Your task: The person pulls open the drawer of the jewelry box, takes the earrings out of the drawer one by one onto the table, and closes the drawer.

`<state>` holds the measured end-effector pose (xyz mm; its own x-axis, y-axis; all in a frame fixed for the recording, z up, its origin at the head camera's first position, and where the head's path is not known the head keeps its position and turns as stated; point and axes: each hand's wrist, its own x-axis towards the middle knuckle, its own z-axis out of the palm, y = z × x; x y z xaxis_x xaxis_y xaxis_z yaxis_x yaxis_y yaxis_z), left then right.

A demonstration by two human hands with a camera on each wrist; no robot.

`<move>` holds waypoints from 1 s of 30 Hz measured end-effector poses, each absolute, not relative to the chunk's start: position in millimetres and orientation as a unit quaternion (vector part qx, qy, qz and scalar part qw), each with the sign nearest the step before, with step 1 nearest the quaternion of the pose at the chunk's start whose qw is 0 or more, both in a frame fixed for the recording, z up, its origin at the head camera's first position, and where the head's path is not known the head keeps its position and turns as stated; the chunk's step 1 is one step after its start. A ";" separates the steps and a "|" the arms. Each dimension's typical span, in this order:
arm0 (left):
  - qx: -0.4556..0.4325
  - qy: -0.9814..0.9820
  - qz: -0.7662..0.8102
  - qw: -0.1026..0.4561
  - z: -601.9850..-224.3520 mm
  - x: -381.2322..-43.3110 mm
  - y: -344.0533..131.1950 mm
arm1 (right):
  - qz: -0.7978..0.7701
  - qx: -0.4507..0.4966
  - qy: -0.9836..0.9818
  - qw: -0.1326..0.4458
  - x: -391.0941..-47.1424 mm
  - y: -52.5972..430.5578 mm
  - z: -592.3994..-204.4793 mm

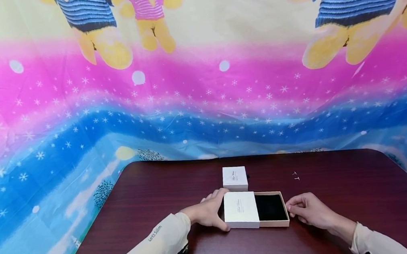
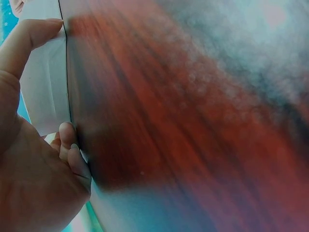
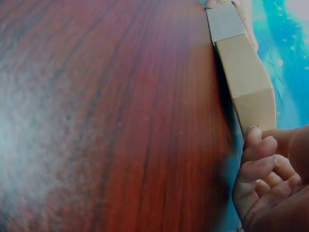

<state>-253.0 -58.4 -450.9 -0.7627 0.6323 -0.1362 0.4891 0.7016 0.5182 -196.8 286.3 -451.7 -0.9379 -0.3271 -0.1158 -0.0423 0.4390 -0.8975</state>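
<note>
A white box sleeve [image 1: 240, 209] with small print lies on the table, and its tan inner tray [image 1: 274, 224] is slid partway out to the right. Black lining [image 1: 270, 207] covers the inside of the tray. My left hand [image 1: 208, 213] grips the sleeve's left end, thumb at the near corner and fingers at the far one. At the opposite end, my right hand [image 1: 312, 211] has its fingers curled, with thumb and forefinger pinching at the tray's right wall. In the right wrist view those fingertips [image 3: 254, 133] meet the tray's end; what they pinch is partly hidden.
A smaller white printed box [image 1: 235, 177] stands just behind the sleeve. Two tiny pale T-shaped pieces [image 1: 296, 178] lie farther back on the right. The dark wooden table [image 1: 179, 177] ends at a printed cloth backdrop [image 1: 199, 83].
</note>
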 end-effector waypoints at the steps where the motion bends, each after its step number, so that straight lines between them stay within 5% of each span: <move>1: 0.309 0.909 0.233 0.153 -451.1 -253.2 -58.4 | -0.517 -0.110 0.837 0.138 -196.8 286.2 -451.7; 30: 0.311 0.909 0.232 0.152 -449.1 -251.5 -57.9 | -0.519 -0.108 0.836 0.139 -197.3 283.7 -450.9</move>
<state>-251.5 -57.9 -449.1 -0.7596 0.6368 -0.1323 0.4951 0.6980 0.5173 -197.3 283.7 -450.9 -0.9377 -0.3257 -0.1207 -0.0364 0.4378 -0.8983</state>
